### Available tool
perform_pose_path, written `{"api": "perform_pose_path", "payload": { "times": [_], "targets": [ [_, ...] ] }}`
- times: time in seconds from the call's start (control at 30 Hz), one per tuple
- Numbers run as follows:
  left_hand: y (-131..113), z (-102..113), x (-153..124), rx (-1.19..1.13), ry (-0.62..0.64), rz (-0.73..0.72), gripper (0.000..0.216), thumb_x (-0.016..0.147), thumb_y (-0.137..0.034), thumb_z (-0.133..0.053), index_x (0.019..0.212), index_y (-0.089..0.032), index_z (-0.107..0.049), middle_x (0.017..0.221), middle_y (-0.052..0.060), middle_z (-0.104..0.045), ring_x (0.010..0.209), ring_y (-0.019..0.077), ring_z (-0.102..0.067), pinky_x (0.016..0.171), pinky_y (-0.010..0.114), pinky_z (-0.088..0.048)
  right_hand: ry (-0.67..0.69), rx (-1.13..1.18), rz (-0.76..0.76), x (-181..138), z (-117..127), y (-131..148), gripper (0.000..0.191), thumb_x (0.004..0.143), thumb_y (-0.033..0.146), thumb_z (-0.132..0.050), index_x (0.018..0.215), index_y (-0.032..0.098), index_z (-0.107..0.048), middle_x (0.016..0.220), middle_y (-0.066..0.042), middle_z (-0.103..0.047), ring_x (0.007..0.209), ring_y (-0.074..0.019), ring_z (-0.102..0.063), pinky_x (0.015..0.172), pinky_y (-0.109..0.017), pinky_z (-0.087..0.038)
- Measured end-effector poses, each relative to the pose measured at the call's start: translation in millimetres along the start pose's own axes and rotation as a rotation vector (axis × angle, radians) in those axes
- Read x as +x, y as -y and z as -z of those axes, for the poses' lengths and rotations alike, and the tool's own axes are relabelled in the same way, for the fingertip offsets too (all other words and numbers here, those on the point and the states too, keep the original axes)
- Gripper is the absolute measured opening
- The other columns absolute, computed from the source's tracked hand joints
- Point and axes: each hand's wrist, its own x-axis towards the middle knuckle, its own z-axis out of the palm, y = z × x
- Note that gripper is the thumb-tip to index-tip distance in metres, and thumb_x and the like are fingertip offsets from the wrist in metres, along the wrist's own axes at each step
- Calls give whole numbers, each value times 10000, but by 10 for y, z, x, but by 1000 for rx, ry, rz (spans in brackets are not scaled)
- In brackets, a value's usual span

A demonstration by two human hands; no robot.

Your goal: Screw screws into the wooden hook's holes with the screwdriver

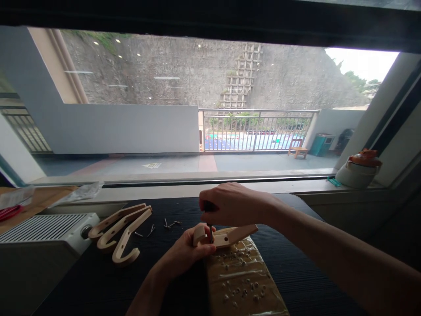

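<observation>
My right hand [223, 204] is wrapped round the dark handle of a screwdriver [211, 232], its shaft pointing straight down. The tip meets a pale wooden hook [235, 235] that lies on a taped brown cardboard block [245, 285]. With fingers and thumb, my left hand [189, 245] grips the hook's curved end, close to the screwdriver. A dark hole shows in the hook's flat part. Any screw under the tip is too small to make out. Small holes pit the block's top. Left of my hands lie several loose screws [169, 224] and three similar wooden hooks [126, 245].
Everything rests on a black table [184, 289]. A white radiator [49, 228] stands at the left, near plastic bags [79, 193]. On the window sill at right sits a pale bottle [357, 171] with an orange lid. Beyond the glass are a walkway and a railing [258, 131].
</observation>
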Motion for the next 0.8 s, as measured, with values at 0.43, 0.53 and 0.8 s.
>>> {"api": "perform_pose_path", "payload": {
  "times": [0.43,0.53,0.8],
  "targets": [
    [-75,74,-99,-33,86,47,436,631,-161,-703,1017,-209,-506,787,-46,-495,688,99,-436,604,191,-337,-410,483,-171,-351,-358,-365,137,804,175,-451,823,162,-587,840,-39,-584,734,-130,-513,637,-244,-386],
    [-114,110,-126,34,53,59,432,632,-154,-703,1015,-212,-512,865,-25,-515,757,118,-474,642,199,-374,-379,387,-210,-421,-428,-426,157,800,146,-442,837,177,-591,823,-26,-573,689,-124,-495,606,-242,-367],
    [-158,139,-111,192,-53,-52,292,691,-218,-665,963,-217,-559,1151,31,-502,1017,200,-486,860,278,-382,-262,354,-319,-620,-325,-498,134,808,203,-475,823,190,-608,743,-3,-574,620,-113,-472,550,-233,-341]
  ]
}}
